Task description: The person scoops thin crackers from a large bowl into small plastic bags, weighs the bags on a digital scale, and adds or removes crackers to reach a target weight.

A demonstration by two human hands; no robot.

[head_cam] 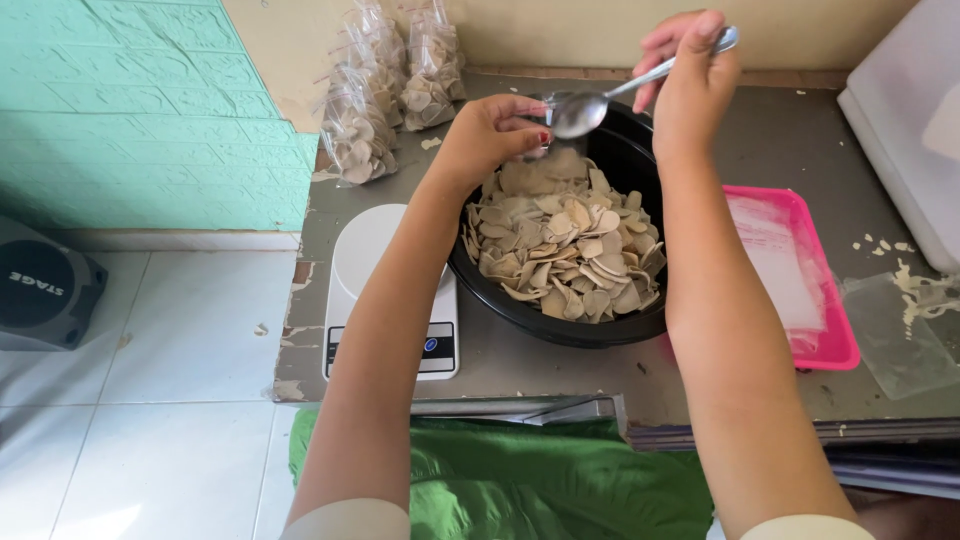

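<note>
The bowl (600, 310) sits on the bench (760, 150) and holds a heap of chips (565, 245). Left of the bowl, touching its rim, lies a kitchen scale (385, 290). Behind the bowl to the left, bagged chips (385, 90) lean against the wall. Right of the bowl lies a tray (800, 270), with a plastic bag (900, 335) further right. Above the bowl's far edge the right hand (690, 85) holds a spoon (600, 100), the left hand (490, 135) beside it.

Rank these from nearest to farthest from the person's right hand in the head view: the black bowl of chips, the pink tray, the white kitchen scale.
From the right hand, which holds a spoon:
1. Black bowl of chips, just below and left of the hand.
2. Pink tray, lower right on the table.
3. White kitchen scale, far left, past the bowl.
</note>
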